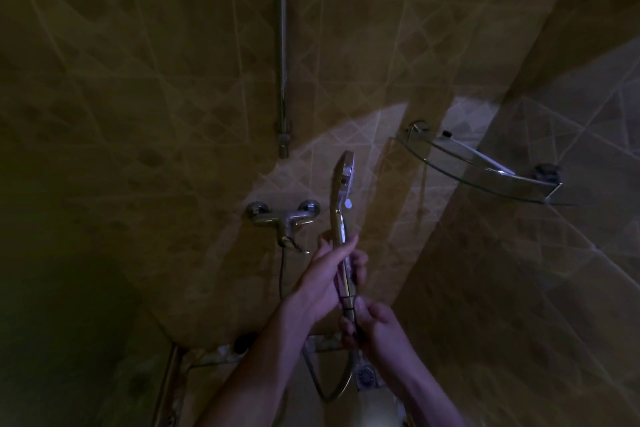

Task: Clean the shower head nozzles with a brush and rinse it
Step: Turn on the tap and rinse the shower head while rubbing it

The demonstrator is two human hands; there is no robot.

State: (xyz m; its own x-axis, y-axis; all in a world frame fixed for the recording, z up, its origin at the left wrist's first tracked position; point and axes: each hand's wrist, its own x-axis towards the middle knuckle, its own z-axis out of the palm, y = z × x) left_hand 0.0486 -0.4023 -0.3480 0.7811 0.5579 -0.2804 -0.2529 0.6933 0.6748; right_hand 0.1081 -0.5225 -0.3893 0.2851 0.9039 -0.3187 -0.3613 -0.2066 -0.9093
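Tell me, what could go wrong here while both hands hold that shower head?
The room is dim, so clogged nozzles on the shower head may be hard to see. No brush is in view; fetching one means freeing the left hand or right hand, and a one-handed grip might slip. The hose loops low near the drain and could snag.

Dim tiled wall (138,114), vertical riser pipe (282,45), mixer tap (284,217), glass corner shelf (478,166), floor drain (366,376).
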